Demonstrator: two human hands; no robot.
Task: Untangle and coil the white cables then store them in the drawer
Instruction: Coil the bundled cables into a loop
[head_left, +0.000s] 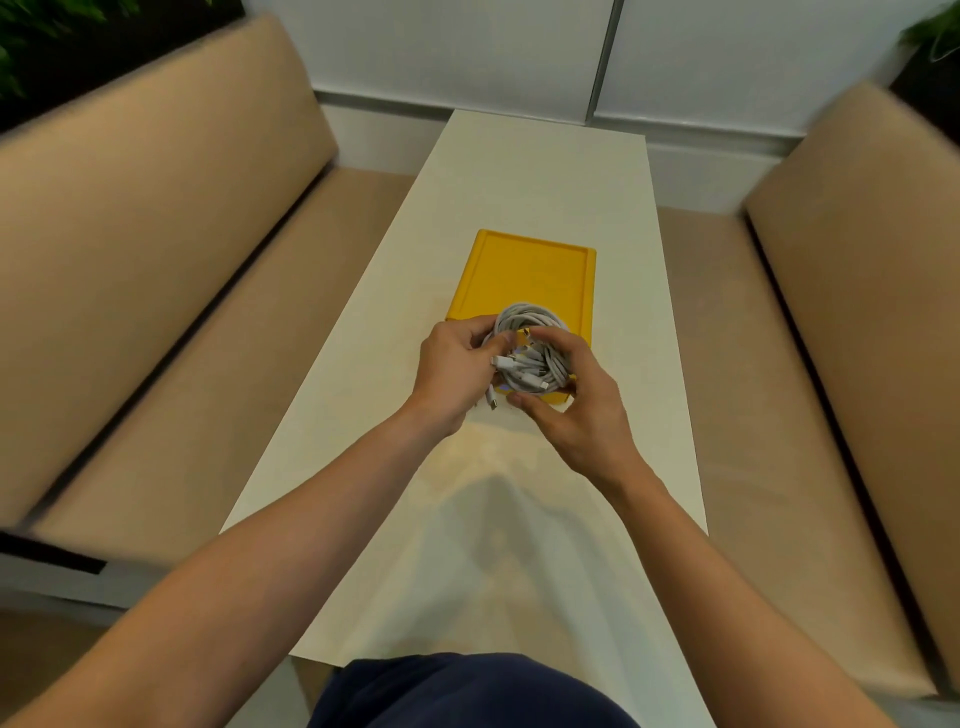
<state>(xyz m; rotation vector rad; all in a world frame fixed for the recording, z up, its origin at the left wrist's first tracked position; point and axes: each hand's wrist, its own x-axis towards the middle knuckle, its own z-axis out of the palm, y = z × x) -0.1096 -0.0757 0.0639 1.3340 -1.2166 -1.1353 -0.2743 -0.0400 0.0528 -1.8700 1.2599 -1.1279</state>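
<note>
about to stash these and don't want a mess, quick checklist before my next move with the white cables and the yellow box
1. Grip: left hand and right hand both hold the white cables: ok
2. Coil tidy: plug ends stick out loose: not ok
3. Cables untangled from each other: cannot tell
4. Drawer of the yellow box open: front hidden behind the hands: cannot tell
5. Stable: yellow box flat on the table: ok
</note>
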